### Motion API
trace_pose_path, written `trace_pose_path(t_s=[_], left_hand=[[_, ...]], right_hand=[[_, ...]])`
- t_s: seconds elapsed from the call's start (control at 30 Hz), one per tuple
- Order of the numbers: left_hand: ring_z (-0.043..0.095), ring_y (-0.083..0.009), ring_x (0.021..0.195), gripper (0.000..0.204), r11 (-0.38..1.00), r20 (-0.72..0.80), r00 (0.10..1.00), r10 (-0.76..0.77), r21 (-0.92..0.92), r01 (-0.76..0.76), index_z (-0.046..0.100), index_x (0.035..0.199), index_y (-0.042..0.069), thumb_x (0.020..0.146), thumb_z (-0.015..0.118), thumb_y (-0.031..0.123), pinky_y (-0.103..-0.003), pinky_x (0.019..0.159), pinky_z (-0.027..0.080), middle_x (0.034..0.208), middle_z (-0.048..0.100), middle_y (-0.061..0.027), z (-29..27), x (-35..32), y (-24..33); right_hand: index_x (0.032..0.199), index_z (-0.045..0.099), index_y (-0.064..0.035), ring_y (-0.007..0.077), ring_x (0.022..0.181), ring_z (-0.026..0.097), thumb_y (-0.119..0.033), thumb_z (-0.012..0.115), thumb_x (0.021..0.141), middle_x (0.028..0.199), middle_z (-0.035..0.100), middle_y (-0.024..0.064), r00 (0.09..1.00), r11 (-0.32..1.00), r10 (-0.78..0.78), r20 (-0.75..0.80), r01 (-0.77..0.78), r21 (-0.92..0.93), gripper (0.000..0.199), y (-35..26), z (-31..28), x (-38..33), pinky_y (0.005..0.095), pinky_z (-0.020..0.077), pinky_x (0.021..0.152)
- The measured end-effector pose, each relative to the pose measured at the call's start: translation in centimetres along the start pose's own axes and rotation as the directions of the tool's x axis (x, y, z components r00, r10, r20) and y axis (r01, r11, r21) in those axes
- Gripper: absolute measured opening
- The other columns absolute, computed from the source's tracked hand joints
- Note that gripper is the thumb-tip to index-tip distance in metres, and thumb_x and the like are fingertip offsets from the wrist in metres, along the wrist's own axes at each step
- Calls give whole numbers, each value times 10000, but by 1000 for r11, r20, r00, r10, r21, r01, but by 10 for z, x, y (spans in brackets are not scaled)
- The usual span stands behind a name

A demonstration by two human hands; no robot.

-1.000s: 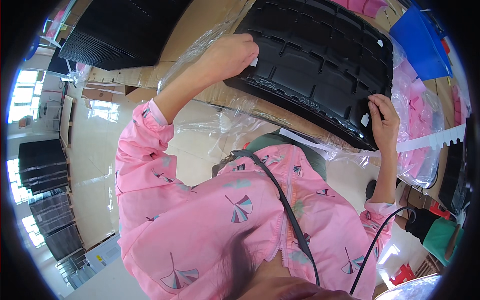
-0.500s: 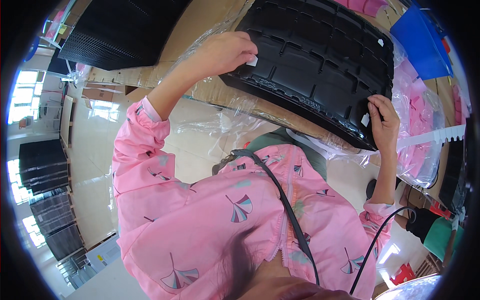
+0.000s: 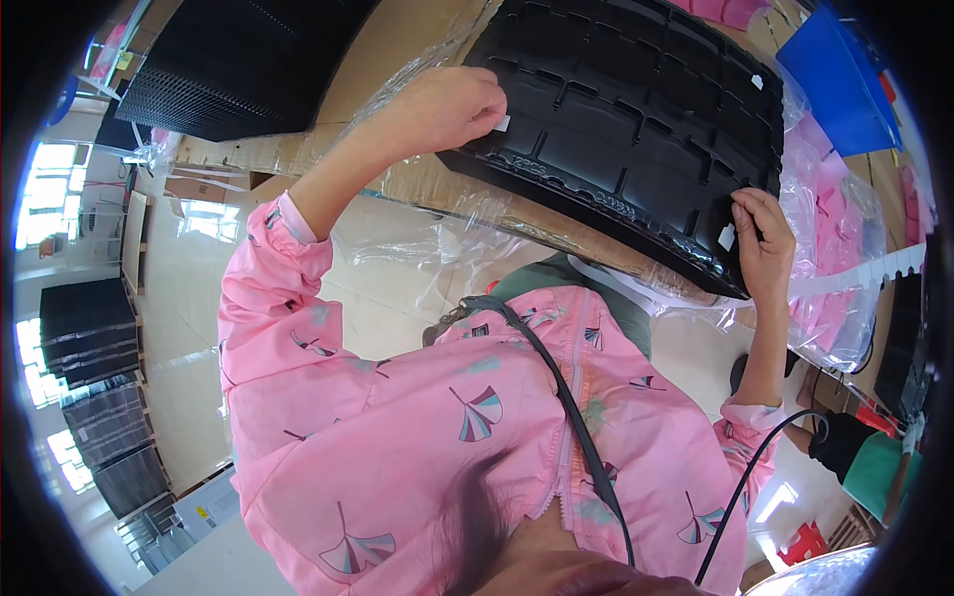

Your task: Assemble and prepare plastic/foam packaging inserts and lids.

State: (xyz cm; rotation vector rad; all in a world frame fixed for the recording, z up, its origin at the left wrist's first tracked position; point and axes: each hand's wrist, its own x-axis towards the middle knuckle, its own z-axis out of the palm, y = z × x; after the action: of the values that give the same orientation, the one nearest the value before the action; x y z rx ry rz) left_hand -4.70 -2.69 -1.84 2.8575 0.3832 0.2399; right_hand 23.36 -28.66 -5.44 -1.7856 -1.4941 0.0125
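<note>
A black moulded plastic tray [image 3: 626, 109], with ridged compartments and apparently on top of a stack, sits on the cardboard-covered table. My left hand [image 3: 447, 109] is at its near left corner, the fingers curled in a pinch against a small white sticker [image 3: 503, 123], partly covered by the fingertips. My right hand [image 3: 764, 238] grips the near right corner, fingers bent over the edge. Beside those fingers is a second white sticker [image 3: 726, 236]. A third white sticker [image 3: 757, 81] shows near the far right corner.
A tall stack of black trays [image 3: 238, 74] stands at the left. To the right lie pink pieces in clear plastic [image 3: 835, 228], a white toothed strip [image 3: 855, 275] and a blue bin [image 3: 837, 84]. Clear film hangs over the cardboard edge [image 3: 417, 189].
My left hand has shifted very slightly to the left, its fingertips curled tighter by the white sticker. My right hand and the tray have stayed in place.
</note>
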Motion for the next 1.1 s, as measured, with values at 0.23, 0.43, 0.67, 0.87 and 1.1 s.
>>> trace_pose_path(t_s=[0.23, 0.43, 0.67, 0.87, 1.1], left_hand=[[563, -308, 756, 109, 999, -42, 999, 30, 14, -30, 598, 750, 29, 763, 555, 128, -379, 679, 453, 771, 564, -104, 4, 2, -3], [564, -312, 757, 112, 999, 36, 999, -2, -32, 3, 597, 748, 26, 761, 553, 127, -383, 680, 453, 780, 570, -107, -3, 0, -3], [562, -322, 740, 113, 999, 24, 999, 36, -12, -36, 594, 736, 21, 756, 551, 123, -387, 672, 450, 770, 569, -113, 1, 7, -5], [558, -292, 696, 101, 997, 71, 995, 66, -34, -64, 595, 753, 20, 759, 573, 118, -361, 626, 439, 744, 558, -104, -8, -6, 0], [570, -177, 652, 55, 975, 87, 992, 91, -211, -71, 578, 755, 5, 785, 589, 50, -267, 568, 443, 765, 590, -68, -24, -15, 20]], right_hand=[[936, 612, 16, 169, 849, 574, -26, 574, 838, 951, 603, 96, 999, 999, 35, 32, -35, -15, 113, 0, -1, -2, 249, 449, 745], [897, 619, 18, 197, 782, 595, 16, 581, 804, 914, 607, 105, 1000, 1000, -1, -17, 1, -15, 100, -1, 1, -1, 263, 472, 684], [919, 616, 17, 177, 819, 584, -4, 577, 823, 931, 607, 98, 1000, 999, 22, 4, -22, -26, 106, -2, 0, -2, 249, 457, 717], [907, 616, 20, 182, 792, 590, 16, 579, 809, 921, 609, 100, 1000, 1000, 22, -9, -22, -8, 105, -2, 0, -3, 252, 464, 695], [888, 615, 21, 245, 815, 604, 10, 585, 788, 900, 610, 124, 999, 998, -22, -36, 20, -60, 105, -5, -9, -5, 283, 470, 722]])
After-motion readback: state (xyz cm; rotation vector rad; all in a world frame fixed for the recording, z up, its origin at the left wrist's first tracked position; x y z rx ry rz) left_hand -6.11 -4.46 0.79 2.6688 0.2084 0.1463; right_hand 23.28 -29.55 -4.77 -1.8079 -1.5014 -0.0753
